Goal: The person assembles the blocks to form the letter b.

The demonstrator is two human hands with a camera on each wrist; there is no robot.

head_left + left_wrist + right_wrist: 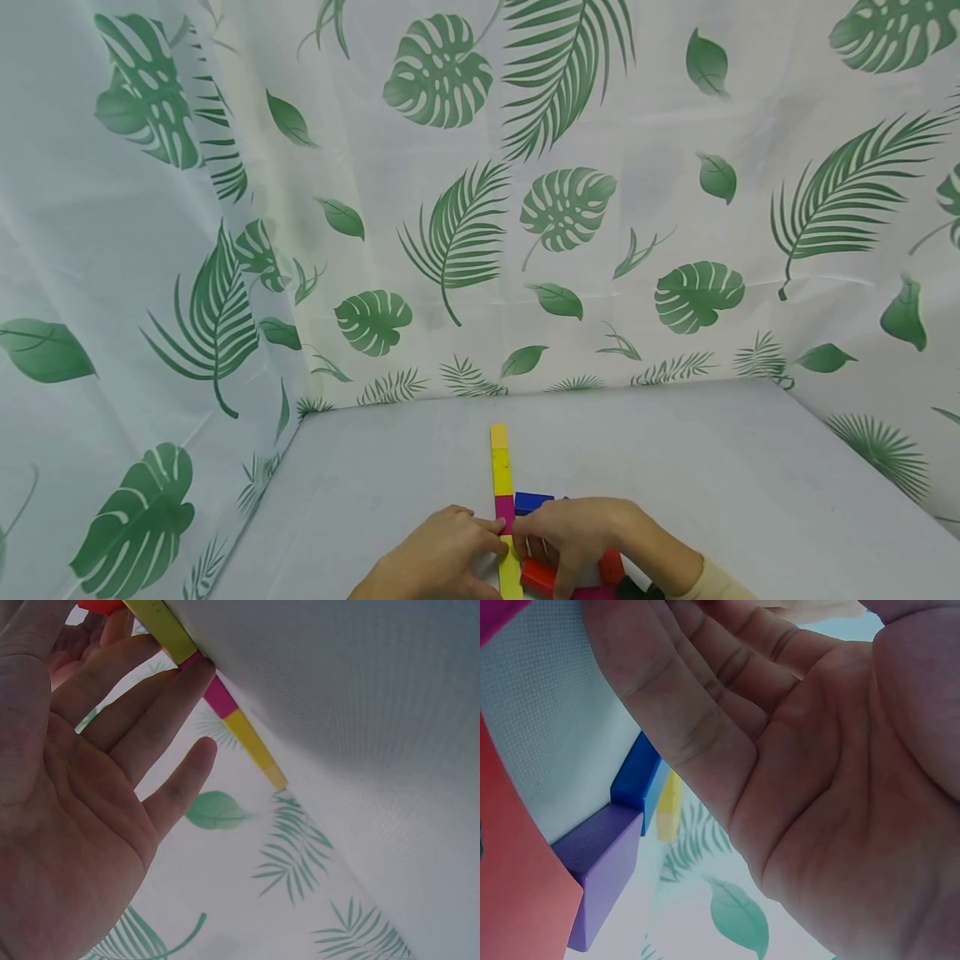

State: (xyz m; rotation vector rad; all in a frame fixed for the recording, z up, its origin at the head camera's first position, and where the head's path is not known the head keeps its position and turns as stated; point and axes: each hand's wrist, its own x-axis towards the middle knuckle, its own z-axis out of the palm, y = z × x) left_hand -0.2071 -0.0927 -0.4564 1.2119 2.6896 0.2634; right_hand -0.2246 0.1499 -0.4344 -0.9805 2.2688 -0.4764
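Note:
A line of blocks runs away from me in the head view: a yellow block (511, 571) in front, then a magenta block (506, 512), another yellow block (502, 472) and a pale orange block (498, 436) at the far end. My left hand (442, 546) touches the left side with extended fingertips, where magenta meets yellow. From the right, my right hand (588, 529) has its fingertips at the same joint, fingers slightly bent. A red block (537, 575) lies below that hand, its right end overlapped by the thumb; I cannot tell whether they touch.
A blue block (533, 502) sits right of the line, beyond my right hand. More loose blocks, among them a red piece (611, 567) and a black piece (633, 590), lie under my right wrist. A purple block (600, 862) shows beside the blue one. Leaf-patterned curtains (570, 333) border the table.

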